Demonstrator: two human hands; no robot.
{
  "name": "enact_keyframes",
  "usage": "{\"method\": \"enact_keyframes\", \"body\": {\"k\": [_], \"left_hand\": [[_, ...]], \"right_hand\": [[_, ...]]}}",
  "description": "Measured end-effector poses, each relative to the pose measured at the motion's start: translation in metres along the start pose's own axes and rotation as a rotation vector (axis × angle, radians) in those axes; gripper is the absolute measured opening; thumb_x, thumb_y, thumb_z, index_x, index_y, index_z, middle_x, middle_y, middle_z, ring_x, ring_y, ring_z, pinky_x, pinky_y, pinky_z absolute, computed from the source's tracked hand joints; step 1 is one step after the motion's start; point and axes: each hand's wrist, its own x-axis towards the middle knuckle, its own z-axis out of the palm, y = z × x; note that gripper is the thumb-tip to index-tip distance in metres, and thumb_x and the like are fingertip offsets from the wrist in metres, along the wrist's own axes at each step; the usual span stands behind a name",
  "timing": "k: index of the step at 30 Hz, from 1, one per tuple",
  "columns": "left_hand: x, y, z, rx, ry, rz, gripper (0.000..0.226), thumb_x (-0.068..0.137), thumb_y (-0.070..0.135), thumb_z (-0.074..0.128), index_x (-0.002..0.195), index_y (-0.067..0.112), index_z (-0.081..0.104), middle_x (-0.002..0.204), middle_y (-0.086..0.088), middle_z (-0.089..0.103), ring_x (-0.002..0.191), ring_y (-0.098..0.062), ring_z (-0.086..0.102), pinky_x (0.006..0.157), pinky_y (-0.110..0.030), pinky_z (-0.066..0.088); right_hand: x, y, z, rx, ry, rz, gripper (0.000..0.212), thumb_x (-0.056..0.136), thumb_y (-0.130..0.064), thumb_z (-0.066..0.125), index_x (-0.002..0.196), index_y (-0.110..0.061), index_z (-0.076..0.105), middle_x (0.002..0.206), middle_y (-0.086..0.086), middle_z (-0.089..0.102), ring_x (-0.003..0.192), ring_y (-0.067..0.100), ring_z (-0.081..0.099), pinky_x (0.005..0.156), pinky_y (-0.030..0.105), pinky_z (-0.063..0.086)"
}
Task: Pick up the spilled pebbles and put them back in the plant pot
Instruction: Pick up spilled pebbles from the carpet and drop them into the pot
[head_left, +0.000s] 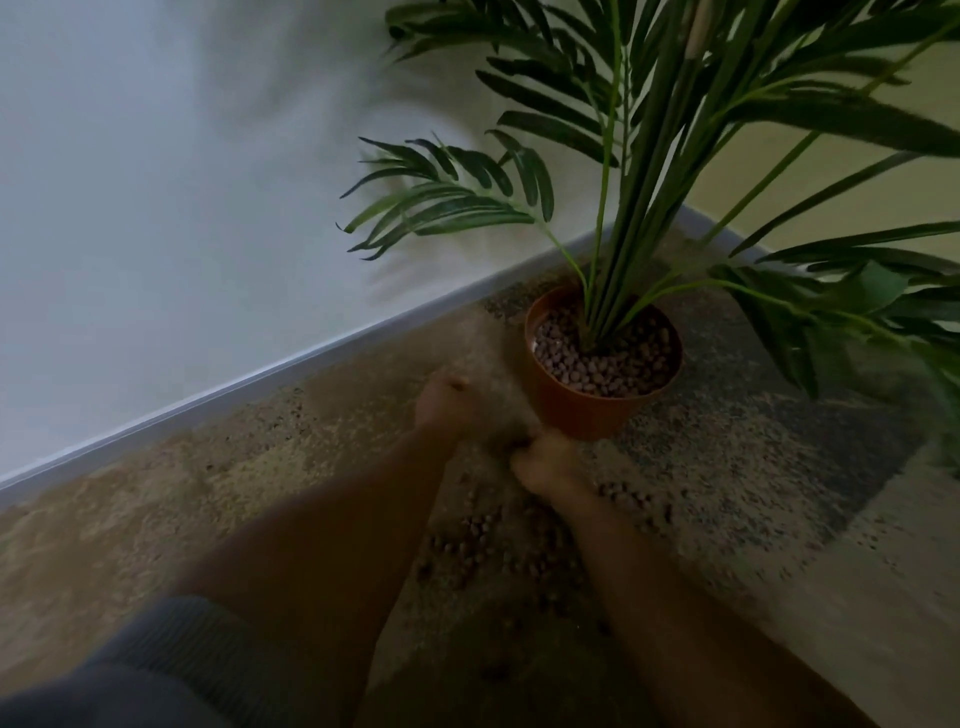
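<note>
Fingers (524, 454) curled beside plant pot (571, 410)

Smooth matt plastic pot (582, 410) (terracotta-coloured) stands on rough speckled carpet (753, 467).

Both hands are motion-blurred: the left hand (444, 400) and right hand (545, 462) show no clear fingers, so any grip is unreadable. Palm fronds (779, 104) run off the frame at twelve and three o'clock.

Plain white wall (156, 208) meets a white skirting board (260, 382). Mottled beige-and-grey carpet (727, 467) covers the floor. Lighting is dim.
</note>
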Motion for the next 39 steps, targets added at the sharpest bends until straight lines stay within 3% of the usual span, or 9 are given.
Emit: {"method": "enact_keyframes", "body": {"k": [3, 5, 9, 14, 20, 26, 29, 33, 39], "left_hand": [[0.014, -0.006, 0.003, 0.237, -0.028, 0.104, 0.005, 0.089, 0.016, 0.056, 0.09, 0.02, 0.059, 0.096, 0.0, 0.065, 0.072, -0.006, 0.056, 0.05, -0.016, 0.036], [0.025, -0.009, 0.009, 0.341, -0.044, 0.193, 0.014, 0.089, 0.016, 0.055, 0.101, 0.02, 0.059, 0.102, -0.002, 0.062, 0.087, -0.015, 0.061, 0.06, -0.017, 0.038], [0.046, -0.015, 0.027, 0.511, -0.155, 0.306, 0.043, 0.093, 0.022, 0.049, 0.135, 0.01, 0.047, 0.134, -0.01, 0.053, 0.12, -0.026, 0.053, 0.084, -0.025, 0.04], [0.062, -0.017, 0.046, 0.557, -0.193, 0.326, 0.039, 0.095, 0.017, 0.046, 0.132, 0.006, 0.051, 0.133, -0.018, 0.054, 0.119, -0.03, 0.053, 0.099, -0.036, 0.043], [0.074, -0.019, 0.059, 0.557, -0.107, 0.391, 0.048, 0.099, 0.021, 0.042, 0.145, 0.006, 0.037, 0.147, -0.016, 0.041, 0.135, -0.029, 0.04, 0.111, -0.033, 0.027], [0.081, -0.022, 0.068, 0.482, -0.099, 0.391, 0.026, 0.095, 0.007, 0.05, 0.118, 0.002, 0.061, 0.123, -0.017, 0.059, 0.117, -0.028, 0.054, 0.082, -0.001, 0.031], [0.076, -0.018, 0.071, 0.469, -0.066, 0.341, 0.024, 0.093, 0.012, 0.053, 0.114, 0.01, 0.064, 0.124, -0.01, 0.059, 0.117, -0.022, 0.053, 0.096, -0.022, 0.036], [0.059, -0.018, 0.062, 0.447, -0.183, 0.303, 0.022, 0.09, 0.017, 0.057, 0.11, 0.011, 0.063, 0.119, -0.01, 0.062, 0.111, -0.023, 0.058, 0.094, -0.029, 0.042], [0.033, -0.049, 0.025, 0.441, -0.348, 0.304, 0.013, 0.079, 0.014, 0.063, 0.089, 0.021, 0.07, 0.104, -0.001, 0.069, 0.097, -0.016, 0.063, 0.082, -0.02, 0.043]], "right_hand": [[0.008, 0.013, 0.011, -0.22, -0.048, -0.077, 0.06, 0.092, -0.026, 0.055, 0.146, -0.006, 0.037, 0.155, 0.011, 0.032, 0.144, 0.028, 0.028, 0.115, 0.032, 0.029], [0.013, 0.019, 0.016, -0.296, -0.013, -0.1, 0.07, 0.09, -0.028, 0.057, 0.149, -0.005, 0.029, 0.158, 0.012, 0.023, 0.146, 0.031, 0.019, 0.119, 0.034, 0.024], [0.022, 0.025, 0.032, -0.396, 0.11, -0.129, 0.061, 0.088, -0.028, 0.057, 0.142, -0.005, 0.04, 0.146, 0.012, 0.035, 0.133, 0.032, 0.031, 0.114, 0.036, 0.028], [0.03, 0.028, 0.048, -0.425, 0.262, -0.182, 0.049, 0.09, -0.021, 0.046, 0.138, -0.009, 0.048, 0.142, 0.008, 0.041, 0.124, 0.03, 0.036, 0.108, 0.034, 0.031], [0.037, 0.027, 0.053, -0.376, 0.196, -0.247, 0.054, 0.091, -0.014, 0.047, 0.144, -0.009, 0.041, 0.15, 0.01, 0.033, 0.133, 0.031, 0.029, 0.11, 0.037, 0.035], [0.044, 0.02, 0.049, -0.337, 0.142, -0.232, 0.056, 0.091, -0.006, 0.044, 0.147, -0.011, 0.041, 0.153, 0.011, 0.025, 0.138, 0.033, 0.025, 0.113, 0.041, 0.034], [0.047, 0.017, 0.045, -0.302, 0.133, -0.247, 0.05, 0.092, -0.004, 0.042, 0.142, -0.01, 0.048, 0.153, 0.011, 0.028, 0.138, 0.032, 0.031, 0.113, 0.041, 0.035], [0.046, 0.018, 0.043, -0.257, 0.137, -0.306, 0.035, 0.092, -0.004, 0.045, 0.123, -0.005, 0.062, 0.138, 0.011, 0.048, 0.124, 0.028, 0.048, 0.101, 0.037, 0.044], [0.042, 0.021, 0.046, -0.329, -0.049, -0.345, 0.048, 0.086, -0.02, 0.059, 0.134, -0.014, 0.055, 0.132, 0.01, 0.046, 0.123, 0.029, 0.044, 0.103, 0.036, 0.041]]}}
